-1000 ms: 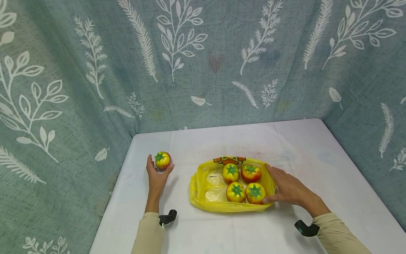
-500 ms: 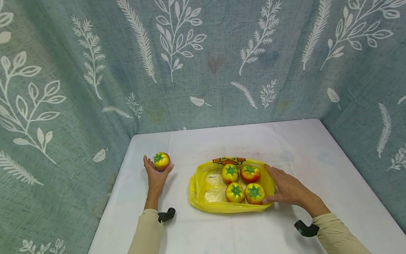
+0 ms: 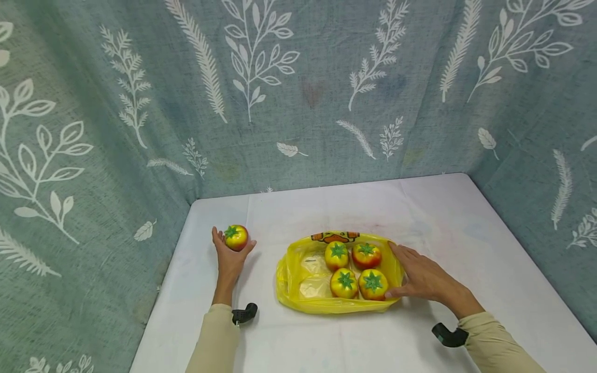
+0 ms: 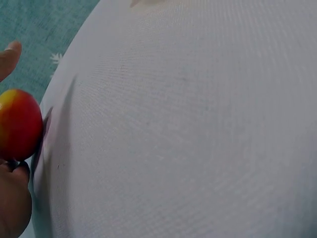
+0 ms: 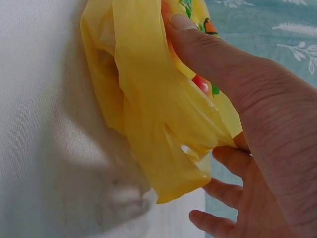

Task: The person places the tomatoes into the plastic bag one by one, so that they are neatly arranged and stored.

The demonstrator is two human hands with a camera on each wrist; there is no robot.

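In the head view, a glossy yellow-red toy tomato (image 3: pixel 236 238) with a green star-shaped top sits at the table's left. My left hand (image 3: pixel 228 261) is around its near side, thumb and fingers spread; in the left wrist view, a gap separates one finger from the tomato (image 4: pixel 19 125), while the thumb lies against or very near it. A yellow plastic bag (image 3: pixel 291 287) lies mid-table with its mouth wide. Several similar tomatoes (image 3: pixel 345 283) sit inside, towards its right end. There my right hand (image 3: pixel 426 278) holds the bag's rim, thumb at the near side, fingers at the far side.
A white cloth (image 3: pixel 326 342) covers the table. Green-grey curtains (image 3: pixel 322 103) with white leaf prints stand behind it and along both sides. Each wrist wears a black camera, the left one (image 3: pixel 244 313) and the right one (image 3: pixel 450 335).
The head view has shifted slightly. My left hand has come a little closer around the tomato, which stays in place. My right hand and the bag show no clear movement.
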